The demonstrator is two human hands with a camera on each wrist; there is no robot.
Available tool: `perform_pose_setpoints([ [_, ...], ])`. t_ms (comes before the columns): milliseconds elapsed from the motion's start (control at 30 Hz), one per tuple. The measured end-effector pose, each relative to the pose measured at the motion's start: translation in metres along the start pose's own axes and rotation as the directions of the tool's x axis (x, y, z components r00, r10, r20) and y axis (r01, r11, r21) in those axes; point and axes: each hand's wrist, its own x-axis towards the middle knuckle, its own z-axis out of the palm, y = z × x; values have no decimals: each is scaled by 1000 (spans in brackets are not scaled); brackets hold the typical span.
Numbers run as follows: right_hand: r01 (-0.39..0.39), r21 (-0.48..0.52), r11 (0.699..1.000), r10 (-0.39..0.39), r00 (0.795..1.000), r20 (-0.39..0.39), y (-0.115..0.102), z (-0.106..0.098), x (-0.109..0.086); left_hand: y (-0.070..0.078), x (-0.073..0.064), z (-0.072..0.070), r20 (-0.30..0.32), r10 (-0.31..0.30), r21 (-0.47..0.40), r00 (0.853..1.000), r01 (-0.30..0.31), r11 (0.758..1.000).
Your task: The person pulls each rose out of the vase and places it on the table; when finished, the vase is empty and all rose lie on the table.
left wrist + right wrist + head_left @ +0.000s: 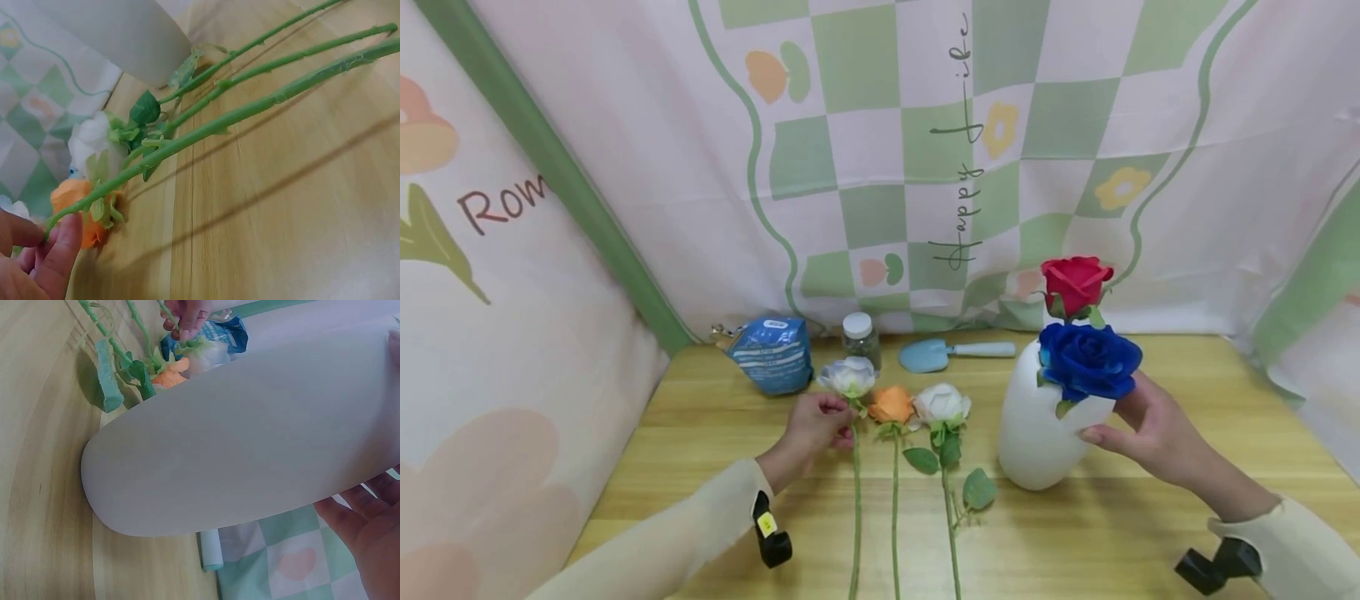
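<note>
My left hand (817, 425) pinches the green stem of a pale lilac-white artificial flower (848, 377), just below its bloom. In the left wrist view that stem (219, 122) slants upward over the wood. Beside it are an orange rose (891, 405) and a white rose (942, 403) with green leaves, their stems pointing toward me. On the right, my right hand (1161, 433) grips the upper part of a white vase (1037, 450), thumb on the near side, fingers partly hidden behind. A blue rose (1088, 360) and a red rose (1075, 285) stand in the vase.
Along the back of the wooden table (700, 450) are a blue bag (775, 358), a small jar with a white lid (859, 337) and a light blue trowel (925, 356). A printed curtain (925, 167) hangs behind them.
</note>
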Motion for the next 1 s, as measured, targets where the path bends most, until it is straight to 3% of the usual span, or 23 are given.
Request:
perform_pose_setpoints([
  [400, -10, -5, 1000, 10, 1000, 9, 0, -1, 1, -13, 6, 0, 17, -6, 71, 1000, 4, 997],
  [1000, -2, 27, 1000, 2, 1000, -4, 2, 0, 0, -20, 4, -3, 13, -36, 121, 999, 34, 992],
])
